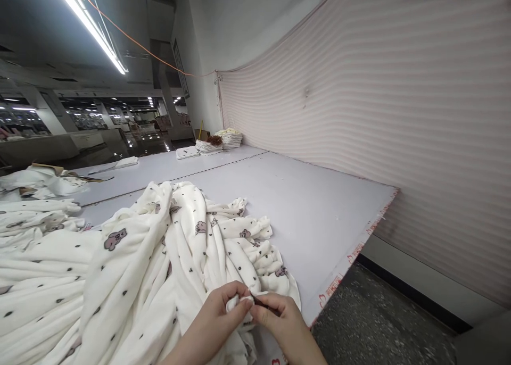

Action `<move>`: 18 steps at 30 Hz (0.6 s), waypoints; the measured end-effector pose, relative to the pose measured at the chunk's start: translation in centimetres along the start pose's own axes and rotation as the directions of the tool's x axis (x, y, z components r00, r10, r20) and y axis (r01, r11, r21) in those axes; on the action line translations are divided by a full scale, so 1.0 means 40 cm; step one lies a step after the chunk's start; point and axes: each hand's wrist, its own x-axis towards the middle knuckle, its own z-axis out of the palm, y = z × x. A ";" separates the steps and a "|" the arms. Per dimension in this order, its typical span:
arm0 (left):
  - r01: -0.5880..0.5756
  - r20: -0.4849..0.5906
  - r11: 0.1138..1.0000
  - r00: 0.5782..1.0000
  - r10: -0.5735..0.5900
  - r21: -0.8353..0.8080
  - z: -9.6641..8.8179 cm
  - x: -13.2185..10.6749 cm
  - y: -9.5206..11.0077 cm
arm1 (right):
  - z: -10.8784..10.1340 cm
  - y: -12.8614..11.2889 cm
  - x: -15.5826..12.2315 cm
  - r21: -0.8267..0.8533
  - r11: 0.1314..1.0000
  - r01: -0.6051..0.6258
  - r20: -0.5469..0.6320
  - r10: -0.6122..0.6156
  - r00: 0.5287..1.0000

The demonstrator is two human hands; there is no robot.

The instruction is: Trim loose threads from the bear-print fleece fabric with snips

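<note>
A large heap of white fleece fabric point(131, 264) printed with small bears and dots lies bunched on the white table point(311, 205). My left hand point(223, 309) pinches a fold at the fabric's near edge, fingers closed on it. My right hand point(277, 317) is closed too, gripping a small dark tool point(259, 303) whose tip meets the pinched fold right next to the left fingers. What kind of tool it is I cannot make out.
The table's right edge point(359, 248) drops to a dark speckled floor point(379, 328). A striped pink cloth point(379, 115) hangs along the right wall. Stacks of folded white pieces point(223, 140) sit at the table's far end. More fabric and paper point(40, 181) lie at the left.
</note>
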 end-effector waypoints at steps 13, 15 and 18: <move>-0.048 -0.106 0.972 0.994 0.024 -0.230 -0.121 -0.001 0.004 | -0.213 0.174 0.069 -0.308 0.947 -0.089 -0.465 -0.068 0.883; 0.071 0.096 0.997 0.993 -0.068 -0.033 -0.117 -0.006 0.006 | -0.212 0.170 0.083 -0.245 0.968 -0.060 -0.438 -0.056 0.897; 0.037 0.207 0.943 0.972 -0.110 0.329 -0.055 -0.016 -0.008 | -0.183 0.155 0.076 -0.058 0.996 -0.062 -0.430 0.032 0.902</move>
